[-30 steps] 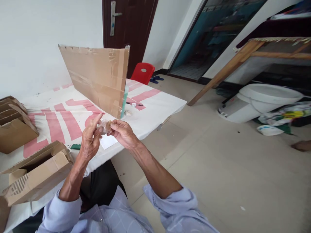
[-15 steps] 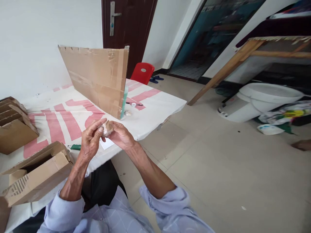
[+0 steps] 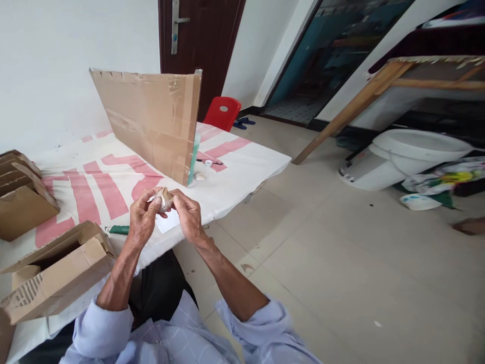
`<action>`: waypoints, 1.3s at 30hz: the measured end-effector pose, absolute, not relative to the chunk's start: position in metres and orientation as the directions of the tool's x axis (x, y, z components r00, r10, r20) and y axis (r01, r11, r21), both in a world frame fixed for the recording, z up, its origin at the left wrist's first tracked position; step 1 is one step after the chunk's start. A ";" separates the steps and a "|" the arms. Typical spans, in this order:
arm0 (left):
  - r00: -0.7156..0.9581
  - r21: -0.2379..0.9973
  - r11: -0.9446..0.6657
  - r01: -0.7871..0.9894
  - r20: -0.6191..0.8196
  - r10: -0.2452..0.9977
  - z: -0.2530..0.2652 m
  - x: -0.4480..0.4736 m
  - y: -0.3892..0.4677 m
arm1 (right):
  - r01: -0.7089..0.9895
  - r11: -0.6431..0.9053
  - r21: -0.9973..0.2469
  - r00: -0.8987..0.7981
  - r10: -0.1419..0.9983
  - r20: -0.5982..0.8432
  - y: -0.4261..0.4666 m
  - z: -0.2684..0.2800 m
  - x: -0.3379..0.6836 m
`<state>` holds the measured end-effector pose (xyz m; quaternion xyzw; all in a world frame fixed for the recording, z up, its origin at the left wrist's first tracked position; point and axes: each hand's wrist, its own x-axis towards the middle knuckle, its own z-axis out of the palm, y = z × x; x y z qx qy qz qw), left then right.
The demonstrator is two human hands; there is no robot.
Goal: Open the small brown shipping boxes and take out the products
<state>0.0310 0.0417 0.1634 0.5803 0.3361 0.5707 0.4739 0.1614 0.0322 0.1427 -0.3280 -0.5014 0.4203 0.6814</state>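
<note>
Over the near edge of the table, both my hands are closed on a small round lump (image 3: 165, 199) that looks shiny and whitish, with a brown flap on top; I cannot make out its kind. My left hand (image 3: 143, 216) grips its left side, thumb in front. The fingers of my right hand (image 3: 187, 212) pinch the brown part at its right. Just under the hands lies a white sheet of paper (image 3: 168, 222). A green-handled tool (image 3: 119, 229), partly hidden by my left wrist, rests on the table left of it.
A large cardboard panel (image 3: 151, 121) stands upright on the cloth-covered table (image 3: 242, 177). By its foot sit a small pale round item (image 3: 199, 176) and a dark pen-like item (image 3: 212, 162). Cardboard boxes (image 3: 64, 273) fill the left side. A red chair (image 3: 223, 114) stands behind.
My right hand has turned and drawn in its fingers, pulling the brown flap up a little. My left hand keeps its hold on the lump almost in place.
</note>
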 end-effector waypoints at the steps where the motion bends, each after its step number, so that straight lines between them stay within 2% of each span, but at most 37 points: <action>1: 0.094 0.929 -0.346 -0.129 0.359 0.929 0.161 0.033 0.042 | -0.222 0.440 -0.870 0.138 0.897 0.419 0.030 0.142 0.161; 6: 0.076 0.904 -0.427 0.010 0.425 0.902 0.163 0.035 0.039 | -0.211 0.383 -0.899 0.106 0.923 0.369 0.029 0.141 0.160; 12: 0.168 0.844 -0.457 0.280 0.426 0.889 0.181 0.021 0.043 | -0.046 0.447 -0.893 0.055 0.894 0.445 0.034 0.144 0.165; 14: 0.157 0.896 -0.381 0.230 0.352 0.923 0.179 0.022 0.046 | -0.030 0.451 -0.892 0.016 0.892 0.451 0.035 0.143 0.167; 17: 0.139 0.987 -0.162 0.019 0.158 0.978 0.171 0.028 0.048 | -0.080 0.388 -0.918 -0.045 0.919 0.392 0.036 0.135 0.169; 21: 0.197 0.968 0.087 -0.236 -0.040 0.980 0.159 0.033 0.049 | -0.245 0.209 -0.947 -0.011 0.976 0.218 0.042 0.117 0.169; 23: 0.259 0.937 0.159 -0.311 -0.077 0.963 0.153 0.032 0.052 | -0.332 0.142 -0.933 0.013 0.989 0.146 0.046 0.109 0.170; 26: 0.351 0.908 0.221 -0.357 -0.089 0.932 0.139 0.034 0.057 | -0.406 0.093 -0.909 -0.047 0.991 0.122 0.052 0.101 0.176; 29: 0.341 0.924 0.175 -0.341 -0.051 0.938 0.122 0.042 0.061 | -0.405 0.074 -0.911 -0.141 0.980 0.143 0.057 0.092 0.186; 31: 0.258 0.971 0.054 -0.231 0.007 0.966 0.111 0.050 0.064 | -0.371 0.079 -0.925 -0.155 0.977 0.146 0.061 0.083 0.195; 33: 0.186 0.995 -0.046 -0.090 0.062 0.981 0.101 0.057 0.066 | -0.263 0.106 -0.959 -0.113 0.984 0.140 0.066 0.071 0.204; 37: 0.145 0.998 -0.059 0.033 0.053 0.988 0.089 0.059 0.065 | 0.111 0.130 -0.985 0.074 0.988 0.139 0.090 0.053 0.229; 39: 0.137 0.996 -0.057 0.063 0.048 0.989 0.088 0.056 0.057 | 0.206 0.108 -0.973 0.151 0.979 0.140 0.108 0.049 0.243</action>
